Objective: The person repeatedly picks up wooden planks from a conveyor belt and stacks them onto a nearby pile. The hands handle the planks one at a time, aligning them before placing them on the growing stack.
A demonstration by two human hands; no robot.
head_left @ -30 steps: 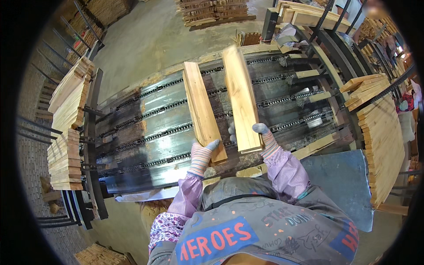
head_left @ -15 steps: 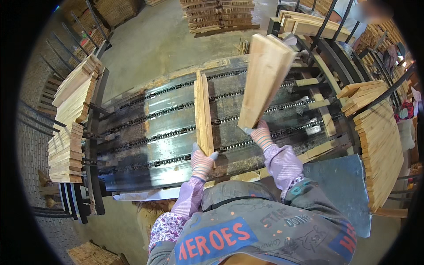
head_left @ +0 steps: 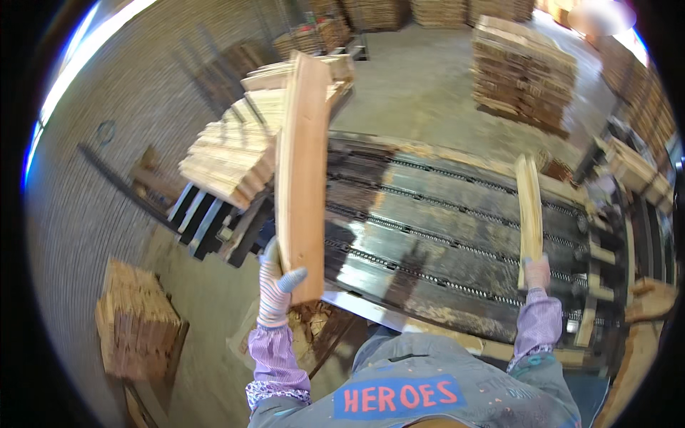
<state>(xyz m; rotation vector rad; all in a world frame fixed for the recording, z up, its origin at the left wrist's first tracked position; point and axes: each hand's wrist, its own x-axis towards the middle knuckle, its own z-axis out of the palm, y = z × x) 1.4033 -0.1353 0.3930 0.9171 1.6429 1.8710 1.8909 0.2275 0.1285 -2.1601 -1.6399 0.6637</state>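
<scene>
Holding wood in both hands, as we see it. Left hand, striped glove, is closed round the near end of a long wooden board, thumb on its face. We see a pale strip down the board's left side; can't tell if that's its edge or a second piece. The board overlaps the left rack and the conveyor's left end in our view.

Right hand, same striped glove, is well apart on the right, closed round the near end of a narrow wooden piece. Fingers are blurred there; we can't tell if the wood touches the chains. Conveyor bed, dark and shiny in patches, lies between the hands.

Around: we note stacked boards on the left rack, a floor stack lower left, a tall wood pile beyond the conveyor. Lilac sleeves on both arms.
</scene>
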